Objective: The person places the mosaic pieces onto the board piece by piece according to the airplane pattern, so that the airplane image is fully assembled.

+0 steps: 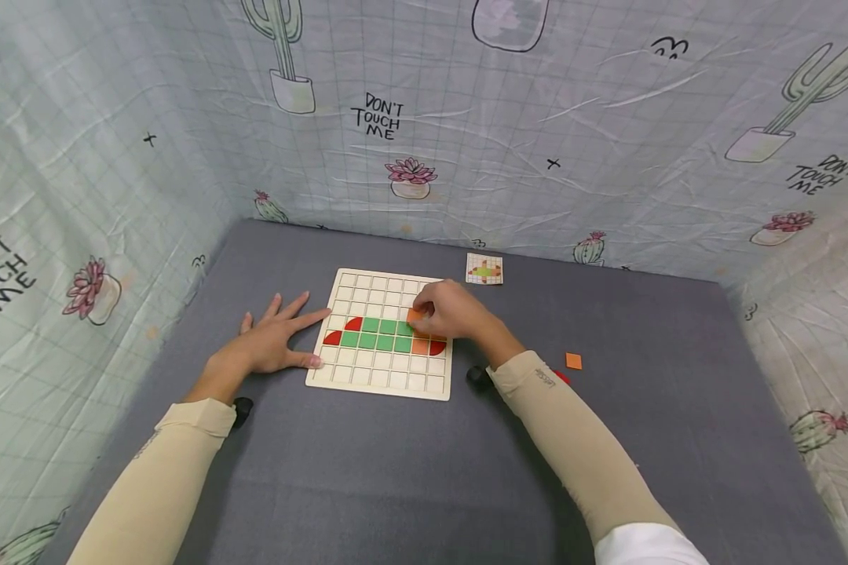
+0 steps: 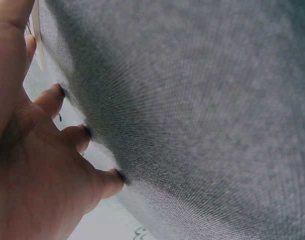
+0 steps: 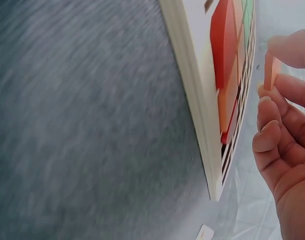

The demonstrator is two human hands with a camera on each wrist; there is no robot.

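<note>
- The right hand [image 1: 452, 310] hovers over the far right part of the wooden grid board [image 1: 381, 377], pinching a small orange tile [image 1: 415, 315] by its edges between thumb and fingertips [image 3: 272, 100].
- That tile is just above the board, beside the upper green squares [image 1: 378, 325] and over the orange piece [image 1: 420, 345] already seated in the row.
- From the right wrist view the tile looks thin, flat and stiff; I'd judge it very light and hard, not fragile, though smooth enough to slip if only a corner is nipped.
- The edges seem the place to hold it: a grip across two opposite sides leaves the underside free to drop into a cell.
- The left hand [image 1: 272, 345] lies flat on the grey cloth [image 1: 367, 471] at the board's left edge, fingers straight and spread, holding nothing; forefinger and thumb touch the board's rim.
- The board itself looks rigid and light, so I'd expect it to slide on the cloth unless braced like that.
- A spare orange square [image 1: 573, 360] lies on the cloth well right of the board, and a small pattern card [image 1: 484, 269] sits just beyond its far right corner.
</note>
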